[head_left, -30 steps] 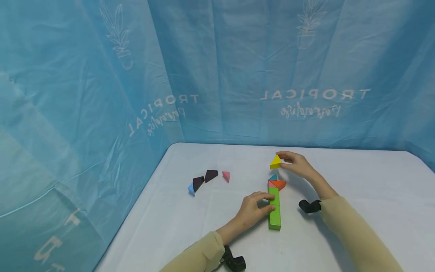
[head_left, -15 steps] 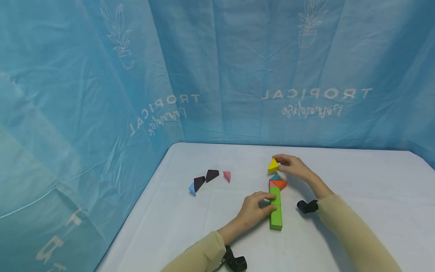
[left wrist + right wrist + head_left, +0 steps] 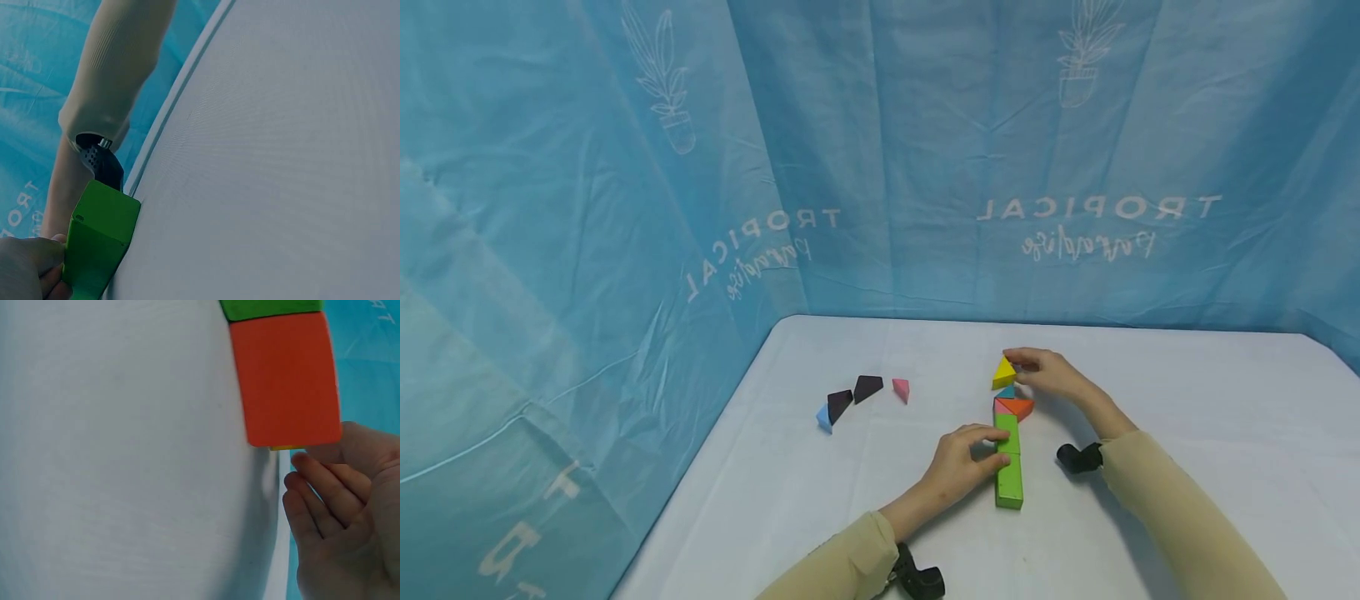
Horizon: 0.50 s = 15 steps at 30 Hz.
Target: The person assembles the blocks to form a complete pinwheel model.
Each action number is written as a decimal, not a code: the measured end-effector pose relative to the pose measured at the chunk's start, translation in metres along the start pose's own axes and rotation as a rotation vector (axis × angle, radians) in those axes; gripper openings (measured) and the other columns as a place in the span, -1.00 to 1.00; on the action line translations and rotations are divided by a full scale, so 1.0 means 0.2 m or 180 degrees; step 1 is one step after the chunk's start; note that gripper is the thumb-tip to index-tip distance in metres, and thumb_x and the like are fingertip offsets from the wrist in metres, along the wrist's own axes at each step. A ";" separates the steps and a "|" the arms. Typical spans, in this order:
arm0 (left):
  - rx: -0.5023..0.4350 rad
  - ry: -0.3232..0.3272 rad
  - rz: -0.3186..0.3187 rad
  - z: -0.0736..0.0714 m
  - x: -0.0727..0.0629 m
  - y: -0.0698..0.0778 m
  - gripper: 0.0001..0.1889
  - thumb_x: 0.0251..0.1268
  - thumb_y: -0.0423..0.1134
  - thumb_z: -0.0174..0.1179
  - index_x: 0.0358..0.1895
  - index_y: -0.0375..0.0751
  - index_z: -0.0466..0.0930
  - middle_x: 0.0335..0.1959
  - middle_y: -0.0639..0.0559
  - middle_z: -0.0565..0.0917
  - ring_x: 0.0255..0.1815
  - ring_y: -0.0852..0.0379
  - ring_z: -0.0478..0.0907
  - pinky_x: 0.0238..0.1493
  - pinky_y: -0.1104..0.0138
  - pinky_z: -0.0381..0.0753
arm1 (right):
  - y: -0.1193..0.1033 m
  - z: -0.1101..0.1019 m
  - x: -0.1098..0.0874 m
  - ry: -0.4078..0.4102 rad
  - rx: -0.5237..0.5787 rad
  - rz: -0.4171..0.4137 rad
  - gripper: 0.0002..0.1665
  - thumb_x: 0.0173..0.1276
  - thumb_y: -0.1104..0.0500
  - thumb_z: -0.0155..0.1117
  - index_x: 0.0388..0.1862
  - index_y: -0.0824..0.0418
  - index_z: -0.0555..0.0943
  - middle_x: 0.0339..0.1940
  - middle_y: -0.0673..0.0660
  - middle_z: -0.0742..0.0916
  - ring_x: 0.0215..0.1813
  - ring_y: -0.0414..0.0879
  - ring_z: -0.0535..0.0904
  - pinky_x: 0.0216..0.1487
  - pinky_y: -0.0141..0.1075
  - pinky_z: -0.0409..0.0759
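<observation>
The yellow block (image 3: pixel 1003 374), pinched between the right hand (image 3: pixel 1049 372)'s thumb and fingers, now sits closer to the orange block (image 3: pixel 1017 407)'s far side than a moment ago, nearly closing up the line beyond the teal block (image 3: pixel 1006 392), though contact is unclear. On the orange block's near side, the left hand (image 3: pixel 957 463) rests parted fingers on two green blocks (image 3: pixel 1009 482), apparently steadying them.

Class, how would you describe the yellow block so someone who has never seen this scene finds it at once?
On the white table, find two green blocks lying end to end. Follow their line toward the blue backdrop, past the orange block and teal block, to the yellow block the right hand holds. It shows a triangular face, and no other block is yellow.
</observation>
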State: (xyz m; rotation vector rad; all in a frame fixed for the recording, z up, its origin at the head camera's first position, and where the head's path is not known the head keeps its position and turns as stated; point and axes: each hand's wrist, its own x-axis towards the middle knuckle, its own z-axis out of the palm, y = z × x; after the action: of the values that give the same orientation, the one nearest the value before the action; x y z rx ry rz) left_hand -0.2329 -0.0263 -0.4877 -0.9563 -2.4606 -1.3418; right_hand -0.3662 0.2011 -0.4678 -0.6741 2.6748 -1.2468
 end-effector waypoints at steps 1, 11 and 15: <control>0.0006 0.0005 0.0014 0.00 0.00 0.00 -0.67 0.18 -0.21 0.32 0.02 -0.15 0.64 -0.02 0.11 0.65 0.09 0.29 0.49 0.11 0.40 0.42 | 0.00 0.00 0.00 0.0018 0.0061 -0.0003 -0.48 0.40 0.27 0.09 0.31 0.37 0.37 0.25 0.35 0.48 0.26 0.27 0.36 0.23 0.11 0.30; 0.0012 0.0027 0.0081 0.00 0.00 0.00 -0.67 0.17 -0.21 0.32 0.01 -0.17 0.64 -0.03 0.09 0.65 0.08 0.27 0.50 0.10 0.41 0.43 | -0.04 0.01 0.03 0.0263 0.0201 0.0320 -0.44 0.43 0.00 0.12 0.26 0.32 0.45 0.22 0.28 0.54 0.23 0.20 0.40 0.22 0.11 0.32; 0.0025 0.0038 0.0117 0.00 0.00 -0.01 -0.68 0.17 -0.21 0.33 0.01 -0.18 0.64 -0.03 0.07 0.65 0.08 0.26 0.50 0.10 0.41 0.43 | -0.04 0.03 0.04 0.0254 0.0217 0.0367 -0.49 0.42 0.04 0.14 0.22 0.32 0.49 0.18 0.27 0.56 0.20 0.20 0.42 0.22 0.12 0.32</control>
State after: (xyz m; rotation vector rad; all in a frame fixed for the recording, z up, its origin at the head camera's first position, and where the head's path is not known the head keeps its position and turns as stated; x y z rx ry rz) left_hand -0.2337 -0.0261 -0.4888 -0.9841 -2.4256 -1.3216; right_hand -0.3686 0.1898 -0.4652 -0.4636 2.6766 -1.3543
